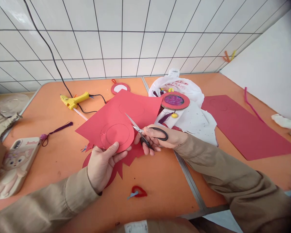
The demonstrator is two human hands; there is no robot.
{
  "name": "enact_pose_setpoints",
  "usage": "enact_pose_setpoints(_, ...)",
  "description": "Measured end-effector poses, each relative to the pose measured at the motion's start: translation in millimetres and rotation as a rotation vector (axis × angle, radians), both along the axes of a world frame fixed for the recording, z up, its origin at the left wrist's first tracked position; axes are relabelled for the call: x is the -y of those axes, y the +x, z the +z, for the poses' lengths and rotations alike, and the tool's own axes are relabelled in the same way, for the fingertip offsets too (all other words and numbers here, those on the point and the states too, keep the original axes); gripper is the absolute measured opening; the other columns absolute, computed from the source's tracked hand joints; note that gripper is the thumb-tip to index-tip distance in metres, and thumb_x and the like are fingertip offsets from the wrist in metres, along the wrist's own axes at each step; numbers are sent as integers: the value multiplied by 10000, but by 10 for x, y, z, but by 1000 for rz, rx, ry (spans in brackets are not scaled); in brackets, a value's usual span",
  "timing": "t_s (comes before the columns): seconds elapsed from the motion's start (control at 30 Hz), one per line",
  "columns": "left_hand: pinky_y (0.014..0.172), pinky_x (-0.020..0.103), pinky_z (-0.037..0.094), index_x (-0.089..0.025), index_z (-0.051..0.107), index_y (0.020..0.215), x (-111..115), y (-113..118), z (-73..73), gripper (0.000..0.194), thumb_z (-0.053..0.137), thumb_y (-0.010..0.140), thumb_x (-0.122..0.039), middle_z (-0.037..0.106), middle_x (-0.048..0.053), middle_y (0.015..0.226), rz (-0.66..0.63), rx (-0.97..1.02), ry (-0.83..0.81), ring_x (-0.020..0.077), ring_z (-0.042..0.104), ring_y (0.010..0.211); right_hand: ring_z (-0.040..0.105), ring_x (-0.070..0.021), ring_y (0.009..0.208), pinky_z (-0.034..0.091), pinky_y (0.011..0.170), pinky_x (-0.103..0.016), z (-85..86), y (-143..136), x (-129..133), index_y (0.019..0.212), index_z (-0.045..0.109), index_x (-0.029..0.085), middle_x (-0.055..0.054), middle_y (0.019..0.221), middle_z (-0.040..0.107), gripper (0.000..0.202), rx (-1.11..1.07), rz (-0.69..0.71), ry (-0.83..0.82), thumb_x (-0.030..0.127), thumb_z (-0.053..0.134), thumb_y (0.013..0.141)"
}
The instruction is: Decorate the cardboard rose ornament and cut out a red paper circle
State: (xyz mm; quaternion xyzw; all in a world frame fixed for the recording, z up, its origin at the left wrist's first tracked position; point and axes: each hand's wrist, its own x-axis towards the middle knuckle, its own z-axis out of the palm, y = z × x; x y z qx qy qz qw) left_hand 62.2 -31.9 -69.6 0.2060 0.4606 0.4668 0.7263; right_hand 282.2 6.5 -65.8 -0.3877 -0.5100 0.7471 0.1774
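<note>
My left hand (104,161) pinches the lower edge of a red paper sheet (145,110), thumb on top, beside a drawn double ring. The sheet's edge is cut in a curve around the ring's right side. My right hand (160,137) has its fingers in the black handles of the scissors (162,134). Their silver blades are parted and point up and left, at the paper just right of the ring. Red paper scraps (133,155) lie on the table beneath the hands.
A yellow glue gun (74,100) with its cord lies left behind the sheet. At the left are a purple tassel (59,130) and a phone (19,165). A white plastic bag (194,92) and a round ornament (175,100) sit behind my right hand; red paper (242,126) lies right.
</note>
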Motion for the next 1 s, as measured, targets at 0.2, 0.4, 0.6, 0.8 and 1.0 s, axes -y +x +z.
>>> enact_pose_setpoints(0.2,645,250,632,-112,748,843,53,8,-5,272,877,622,-205,783,94,837,-17,-15,-31,256,762,783,560,-117,404,305,336,-198,-15,-32,25,752,586,118,-71,567,664,650,8,-37,95,768,578,734)
enact_pose_setpoints(0.4,638,255,639,-124,767,848,82,26,1,340,914,563,-235,787,69,850,-5,34,-61,218,754,728,555,-112,419,306,362,-208,-25,-55,63,739,574,128,-73,596,671,613,40,-47,118,741,579,759)
enact_pose_setpoints(0.6,642,266,644,-120,773,874,110,30,-2,384,925,543,-243,789,83,881,-16,26,-82,256,758,791,504,-82,399,296,364,-209,-18,-73,82,649,513,151,-75,612,674,620,74,-64,133,759,574,748)
enact_pose_setpoints(0.8,641,266,641,-115,770,882,132,28,-15,380,918,558,-248,787,92,894,-20,22,-78,266,760,799,530,-92,411,307,367,-204,-28,-76,83,684,526,146,-68,614,669,622,66,-67,132,763,570,750)
enact_pose_setpoints(1.0,643,261,640,-113,758,914,152,35,2,363,896,608,-249,785,81,900,-15,23,-50,253,760,802,545,-100,420,313,369,-206,-51,-68,88,701,524,145,-70,624,672,606,42,-68,126,745,579,761)
